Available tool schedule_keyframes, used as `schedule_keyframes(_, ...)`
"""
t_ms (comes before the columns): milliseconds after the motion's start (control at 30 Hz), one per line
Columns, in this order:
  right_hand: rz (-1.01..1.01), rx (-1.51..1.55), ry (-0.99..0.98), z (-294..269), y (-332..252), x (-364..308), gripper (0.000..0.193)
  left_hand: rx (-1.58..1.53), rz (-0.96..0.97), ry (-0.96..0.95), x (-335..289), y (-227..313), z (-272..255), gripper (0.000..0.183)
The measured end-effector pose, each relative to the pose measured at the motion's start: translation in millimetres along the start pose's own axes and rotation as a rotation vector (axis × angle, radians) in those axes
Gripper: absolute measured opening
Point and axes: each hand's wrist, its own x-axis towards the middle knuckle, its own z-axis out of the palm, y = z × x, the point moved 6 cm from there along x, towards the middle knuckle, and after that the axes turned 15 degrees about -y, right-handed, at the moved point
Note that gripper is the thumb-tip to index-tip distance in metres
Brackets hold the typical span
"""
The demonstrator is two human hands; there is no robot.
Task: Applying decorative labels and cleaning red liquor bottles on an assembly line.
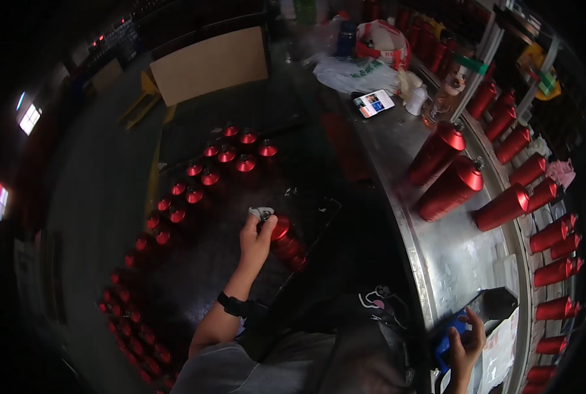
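Bottle (281, 229) neck pinched by left grip (256, 241), left of tabletop (442, 255), base slanted tabletop-ward; right grip (467, 343) half-spread, contact unclear.

The red metal bottle (280, 228) hangs by its narrow neck from your left hand (257, 241); it has a shiny, rounded shoulder, and its lower part is too dark to see well. A whitish cloth (261, 213) is bunched at the neck, by your fingertips. The blue object (442, 343) lies on the metal bench, just beside your right hand (465, 348), partly covered by it.
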Motion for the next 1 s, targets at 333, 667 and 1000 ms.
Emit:
schedule_keyframes(333, -0.018, -0.109, -0.035, 11.7, -26.5, 19.8, 0.05, 0.165, -0.001, 0.417, 17.4, -115.2, -109.2, 0.026)
schedule_keyframes(667, -0.026, -0.182, -0.096, 19.0, -17.9, 46.6, 0.041, 0.36, -0.064, 0.889, -77.1, -190.9, -268.1, 0.027)
schedule_keyframes(1000, -0.002, -0.209, -0.137, 35.0, -16.9, 44.3, 0.039, 0.576, -0.247, 1.064, -138.4, -278.6, -389.5, 0.034)
